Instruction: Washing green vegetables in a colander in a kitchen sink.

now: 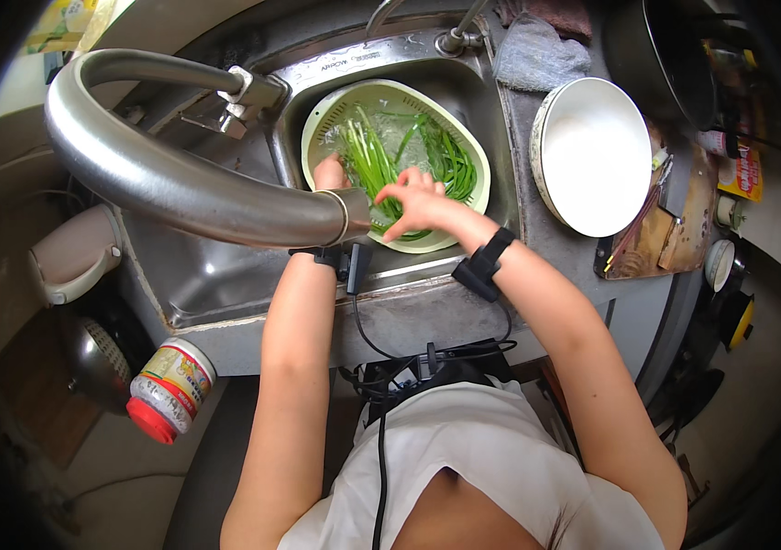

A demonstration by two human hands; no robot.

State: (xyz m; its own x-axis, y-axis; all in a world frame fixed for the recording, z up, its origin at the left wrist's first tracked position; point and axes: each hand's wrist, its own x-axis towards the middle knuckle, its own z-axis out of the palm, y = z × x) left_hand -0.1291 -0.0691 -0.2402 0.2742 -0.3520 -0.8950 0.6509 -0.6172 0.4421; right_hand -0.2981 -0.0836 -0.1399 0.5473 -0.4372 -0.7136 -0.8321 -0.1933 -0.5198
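Note:
A pale green plastic basin (480,152) with slotted sides sits in the right bowl of a steel sink. Water fills it around a bundle of long green stalks (370,155), perhaps garlic chives, with pale ends toward the far side. More dark green leaves (456,161) float at the right. My left hand (331,173) is inside the basin's left side, against or beside the stalks; the faucet hides its wrist, and its grip is unclear. Over the near part of the bundle, my right hand (418,203) has its fingers spread, with nothing held between them.
A thick steel faucet (205,185) arches across my left wrist. Right of the sink stand a white bowl (593,158), a grey cloth (542,55) and a wooden board (689,237) bearing a cleaver. A red-lidded jar (174,385) and a pitcher (81,254) are at the left. Cables hang from both wrist straps.

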